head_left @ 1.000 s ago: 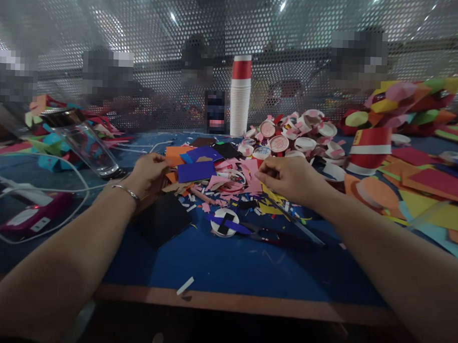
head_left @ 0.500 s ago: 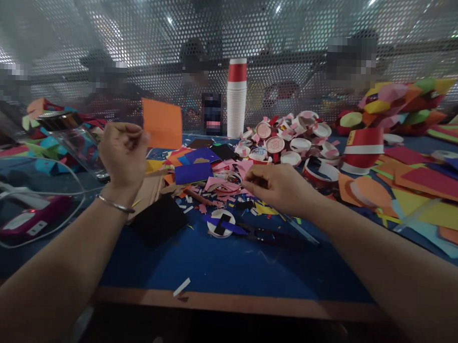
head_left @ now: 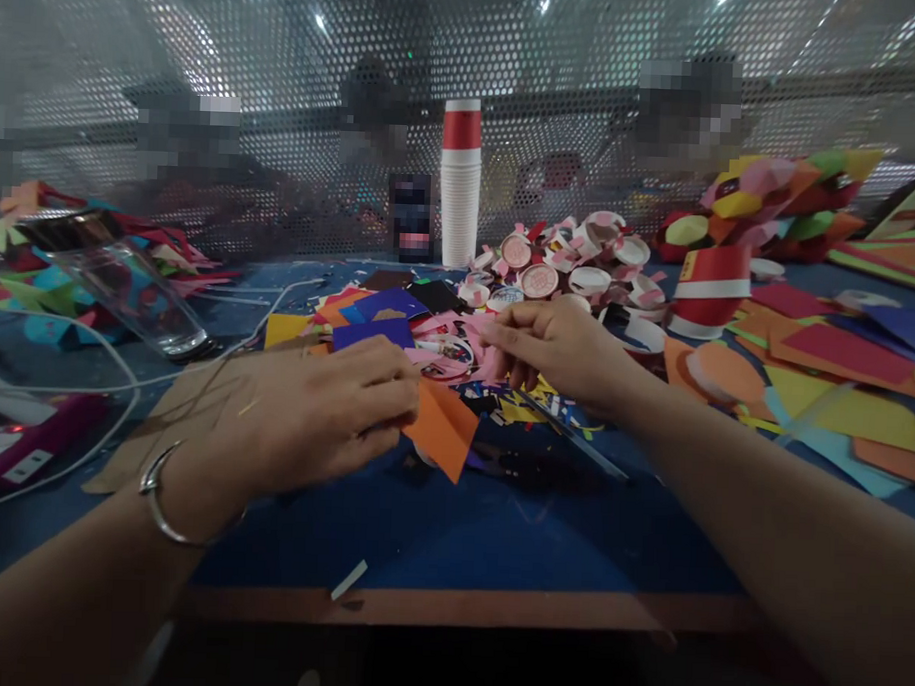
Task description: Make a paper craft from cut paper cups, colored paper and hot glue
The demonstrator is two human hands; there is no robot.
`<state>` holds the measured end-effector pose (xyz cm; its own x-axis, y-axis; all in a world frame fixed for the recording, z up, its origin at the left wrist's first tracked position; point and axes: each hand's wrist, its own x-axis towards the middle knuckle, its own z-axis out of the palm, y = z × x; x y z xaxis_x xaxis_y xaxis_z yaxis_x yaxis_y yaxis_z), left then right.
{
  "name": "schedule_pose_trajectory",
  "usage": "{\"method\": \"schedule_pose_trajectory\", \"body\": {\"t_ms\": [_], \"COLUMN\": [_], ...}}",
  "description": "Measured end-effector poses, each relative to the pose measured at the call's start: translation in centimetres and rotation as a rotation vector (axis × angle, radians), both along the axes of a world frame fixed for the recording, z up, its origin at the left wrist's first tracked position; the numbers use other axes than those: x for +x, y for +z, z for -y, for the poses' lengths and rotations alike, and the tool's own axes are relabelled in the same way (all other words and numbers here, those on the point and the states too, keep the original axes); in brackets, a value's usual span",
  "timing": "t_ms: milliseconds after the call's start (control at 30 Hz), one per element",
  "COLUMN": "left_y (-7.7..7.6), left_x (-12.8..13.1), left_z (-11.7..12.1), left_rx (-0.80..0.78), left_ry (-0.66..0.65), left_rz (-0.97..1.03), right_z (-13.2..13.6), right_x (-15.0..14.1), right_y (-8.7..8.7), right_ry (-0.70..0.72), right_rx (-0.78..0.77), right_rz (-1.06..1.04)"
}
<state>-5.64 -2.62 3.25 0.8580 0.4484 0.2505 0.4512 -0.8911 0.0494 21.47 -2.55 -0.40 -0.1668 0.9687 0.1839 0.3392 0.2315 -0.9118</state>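
My left hand (head_left: 324,408) pinches a square of orange paper (head_left: 447,428) by its corner, low over the blue table in front of me. The paper tilts down and partly covers a pair of scissors (head_left: 517,465) and a white disc. My right hand (head_left: 558,347) hovers at the pile of pink paper scraps (head_left: 453,348), fingers curled and thumb against the index finger. Whatever is between those fingertips is too small to make out. Purple paper (head_left: 372,332) lies just beyond my left hand.
A tall stack of paper cups (head_left: 460,203) stands at the back beside a phone (head_left: 412,221). Cut cup rings (head_left: 580,262) are heaped right of it. A glass bottle (head_left: 136,282) leans at left near a white cable and magenta device (head_left: 49,434). Coloured paper (head_left: 823,406) spreads at right.
My left hand has swung down and to the right with the orange paper, from upright at the left to low near the middle. My right hand has risen slightly. The view has shifted a little.
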Motion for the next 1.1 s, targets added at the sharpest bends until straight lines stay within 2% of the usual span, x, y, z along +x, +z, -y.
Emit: {"method": "schedule_pose_trajectory", "body": {"t_ms": [100,200,433,867,933,1000,1033,1100], "left_y": [0.2,-0.2,-1.6,-2.1,-2.1,-2.0,-1.9,-1.6], "left_x": [0.1,0.1,1.2,1.9,2.0,1.9,1.8,1.8], "left_z": [0.6,1.0,0.9,1.4,1.2,0.8,0.6,0.0], "left_rx": [-0.02,-0.084,-0.259,-0.238,-0.26,-0.312,-0.373,-0.599], "left_ry": [-0.081,-0.055,-0.019,0.002,0.036,0.093,0.131,0.204], "left_rz": [-0.185,-0.273,-0.219,-0.186,-0.147,-0.008,0.11,0.428], "right_z": [0.0,-0.1,-0.1,0.2,0.2,0.2,0.2,0.3], "right_x": [0.0,0.1,0.2,0.1,0.0,0.0,-0.1,-0.2], "right_y": [0.0,-0.1,-0.4,-0.4,-0.4,-0.3,-0.2,0.0], "right_ry": [0.034,0.051,0.046,0.022,0.027,0.025,0.019,-0.005], "right_rx": [0.001,0.028,0.192,0.285,0.288,0.294,0.3,0.317], "right_rz": [0.083,0.141,0.367,0.439,0.439,0.443,0.446,0.441]}}
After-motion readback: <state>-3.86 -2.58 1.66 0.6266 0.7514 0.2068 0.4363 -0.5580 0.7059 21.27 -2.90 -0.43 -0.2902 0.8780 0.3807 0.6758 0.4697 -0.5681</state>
